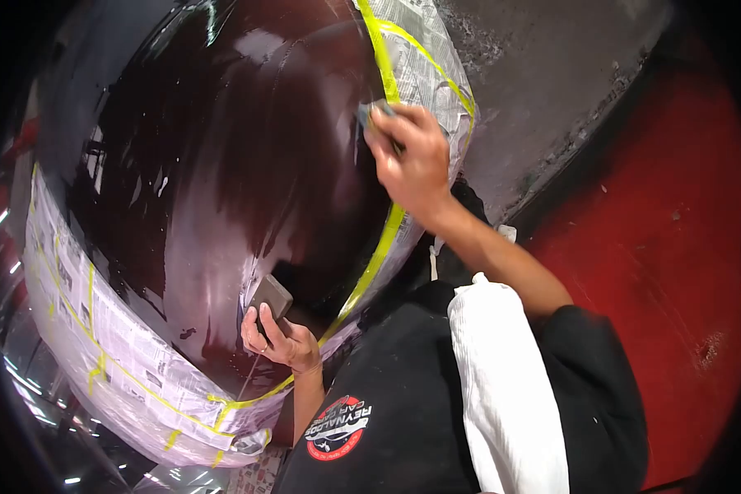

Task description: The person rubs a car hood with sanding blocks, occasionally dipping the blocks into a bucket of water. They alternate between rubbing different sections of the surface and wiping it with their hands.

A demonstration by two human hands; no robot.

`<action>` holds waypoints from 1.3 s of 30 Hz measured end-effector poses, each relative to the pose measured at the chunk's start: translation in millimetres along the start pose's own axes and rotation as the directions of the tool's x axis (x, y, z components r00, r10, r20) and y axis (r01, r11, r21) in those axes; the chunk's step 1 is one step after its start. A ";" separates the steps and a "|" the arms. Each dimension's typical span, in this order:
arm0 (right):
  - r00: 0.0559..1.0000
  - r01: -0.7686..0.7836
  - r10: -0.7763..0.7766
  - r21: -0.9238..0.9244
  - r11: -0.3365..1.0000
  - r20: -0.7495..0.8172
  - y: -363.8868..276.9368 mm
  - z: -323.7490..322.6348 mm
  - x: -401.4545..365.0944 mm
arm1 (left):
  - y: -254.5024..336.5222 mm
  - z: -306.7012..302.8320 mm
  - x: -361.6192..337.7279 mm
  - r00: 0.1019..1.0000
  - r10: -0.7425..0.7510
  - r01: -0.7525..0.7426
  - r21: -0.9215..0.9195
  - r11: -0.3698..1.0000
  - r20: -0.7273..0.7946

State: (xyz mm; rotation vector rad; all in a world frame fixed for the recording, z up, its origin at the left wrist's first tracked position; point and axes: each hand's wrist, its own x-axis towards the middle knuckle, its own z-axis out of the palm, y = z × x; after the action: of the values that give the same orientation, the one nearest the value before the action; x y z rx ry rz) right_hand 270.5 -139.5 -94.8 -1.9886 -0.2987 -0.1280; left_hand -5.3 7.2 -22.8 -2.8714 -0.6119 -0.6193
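My left hand grips a grey rectangular sanding block from below, fingers along its side, over the lower part of a dark, glossy, wet car panel. Higher up and to the right, my right hand is closed on a small blue-grey pad. That pad lies at the panel's right border, beside the yellow masking tape. My right hand is slightly blurred, and its fingers cover most of the pad. Whitish wet streaks and reflections run down the panel.
Newspaper masking with yellow tape wraps the panel's left and lower sides; more newspaper covers the upper right edge. A white towel hangs over my black shirt. Grey and red floor lies at right.
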 end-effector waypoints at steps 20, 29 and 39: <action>0.996 0.063 -0.071 0.140 0.988 0.053 2.6 -0.2 7.6 | 2.2 -1.3 1.2 0.999 0.035 -0.034 0.028 0.999 -0.023; 0.987 0.161 -0.163 0.133 0.978 0.009 22.1 13.1 38.9 | 22.3 6.6 71.1 0.998 0.059 -0.059 -0.185 0.981 -0.007; 0.977 0.147 -0.151 0.039 0.988 0.150 13.2 -100.9 -36.0 | 132.6 161.5 273.5 0.602 0.793 -0.730 -0.341 0.592 0.090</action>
State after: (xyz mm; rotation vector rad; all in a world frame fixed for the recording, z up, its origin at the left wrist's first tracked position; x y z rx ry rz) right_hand 243.8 -241.5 -71.6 -1.9512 -0.5460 -0.0666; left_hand 336.6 20.5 -60.5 -3.0389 0.7888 -0.2136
